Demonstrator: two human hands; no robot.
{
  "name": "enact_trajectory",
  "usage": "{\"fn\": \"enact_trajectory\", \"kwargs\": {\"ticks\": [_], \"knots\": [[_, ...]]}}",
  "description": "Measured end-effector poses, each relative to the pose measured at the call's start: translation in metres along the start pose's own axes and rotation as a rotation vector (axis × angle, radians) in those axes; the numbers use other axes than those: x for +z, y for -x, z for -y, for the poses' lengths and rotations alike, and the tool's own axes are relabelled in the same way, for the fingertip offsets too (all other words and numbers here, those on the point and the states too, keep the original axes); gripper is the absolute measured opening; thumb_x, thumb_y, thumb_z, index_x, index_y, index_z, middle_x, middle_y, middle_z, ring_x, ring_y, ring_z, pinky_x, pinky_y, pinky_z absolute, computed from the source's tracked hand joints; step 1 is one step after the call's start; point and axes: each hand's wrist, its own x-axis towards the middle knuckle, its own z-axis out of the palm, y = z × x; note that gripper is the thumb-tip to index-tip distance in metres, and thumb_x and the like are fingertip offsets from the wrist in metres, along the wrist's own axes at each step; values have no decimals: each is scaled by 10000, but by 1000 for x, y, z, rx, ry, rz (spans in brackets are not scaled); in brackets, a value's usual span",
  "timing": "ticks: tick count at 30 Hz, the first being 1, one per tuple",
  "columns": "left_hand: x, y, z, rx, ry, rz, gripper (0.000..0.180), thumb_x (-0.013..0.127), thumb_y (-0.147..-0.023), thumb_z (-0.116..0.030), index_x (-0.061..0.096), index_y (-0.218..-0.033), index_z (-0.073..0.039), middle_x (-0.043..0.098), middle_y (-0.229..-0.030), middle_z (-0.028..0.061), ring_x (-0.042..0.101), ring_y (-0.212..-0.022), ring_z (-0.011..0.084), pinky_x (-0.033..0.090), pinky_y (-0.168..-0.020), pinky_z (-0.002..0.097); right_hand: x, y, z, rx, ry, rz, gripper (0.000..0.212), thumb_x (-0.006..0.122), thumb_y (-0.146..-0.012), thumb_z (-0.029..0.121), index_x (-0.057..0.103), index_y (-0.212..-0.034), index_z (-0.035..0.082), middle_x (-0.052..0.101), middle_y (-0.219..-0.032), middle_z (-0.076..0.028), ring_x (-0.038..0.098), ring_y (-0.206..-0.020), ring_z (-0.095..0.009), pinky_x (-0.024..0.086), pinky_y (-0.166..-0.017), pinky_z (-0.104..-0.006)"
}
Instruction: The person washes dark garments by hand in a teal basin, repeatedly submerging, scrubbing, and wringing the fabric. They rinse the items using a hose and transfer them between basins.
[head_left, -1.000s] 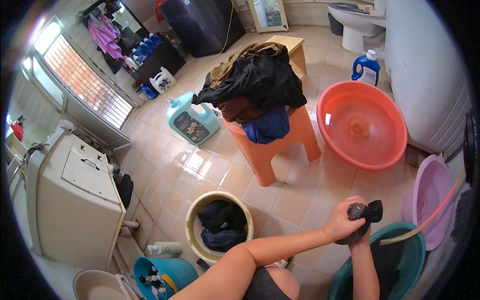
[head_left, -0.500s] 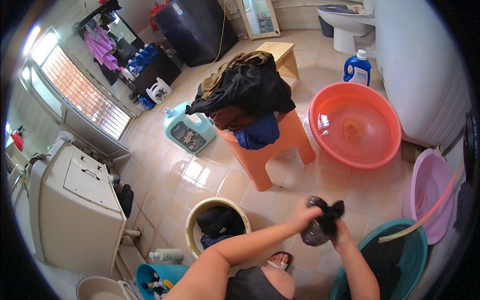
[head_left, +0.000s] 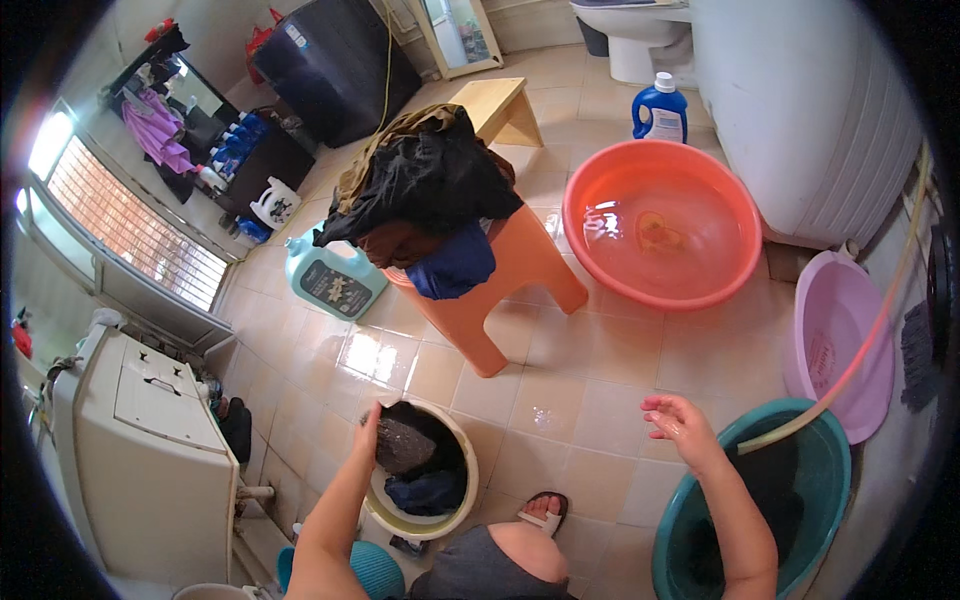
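My left hand (head_left: pixel 369 438) is at the left rim of a cream bucket (head_left: pixel 462 505), its palm against a wet dark cloth bundle (head_left: pixel 405 446). The fingers seem to grip the bundle, though part of them is hidden. Beneath it in the bucket lie black and navy clothes (head_left: pixel 432 492). My right hand (head_left: pixel 684 432) is raised beside a green basin (head_left: pixel 668 528), wet and holding nothing, its fingers loosely apart. Dark water or soaked cloth fills that basin; I cannot tell which. A hose (head_left: pixel 838 392) hangs over its rim.
Ahead, an orange stool (head_left: pixel 478 325) bears a pile of dark clothes (head_left: pixel 430 175). Right of it stand an orange basin (head_left: pixel 662 280) with water and a blue detergent bottle (head_left: pixel 660 112). A pale jug (head_left: pixel 335 280) is left; a purple basin (head_left: pixel 845 350) leans right.
Both hands were together on the dark bundle. My left hand has carried it left to the cream bucket; my right hand has let go. The view has shifted a little.
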Motion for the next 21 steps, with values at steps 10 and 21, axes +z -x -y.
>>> {"fn": "enact_trajectory", "kwargs": {"ticks": [10, 21], "knots": [[85, 21, 4, 1113, -777, 46, 656, 636, -690, 4, 360, -1285, -22, 369, -1305, 227, 296, -1239, 400, 251, -1034, 469, -93, 85, 63, -210, 176, -308, 236, 530, -886, 101, 539, -1103, 7, 593, -1033, -53, 567, -925, -125, 453, -842, -274], [329, 324, -64, 1807, -405, 1650, 261, 598, -690, 7, 599, -949, -27, 573, -1079, 160, 553, -974, 333, 473, -815, 420, -169, 225, -56, 418, 906, -444, 444, 626, -795, 289, 551, -1149, 33, 568, -1105, -194, 538, -1056, -310, 420, -914, -377]]}}
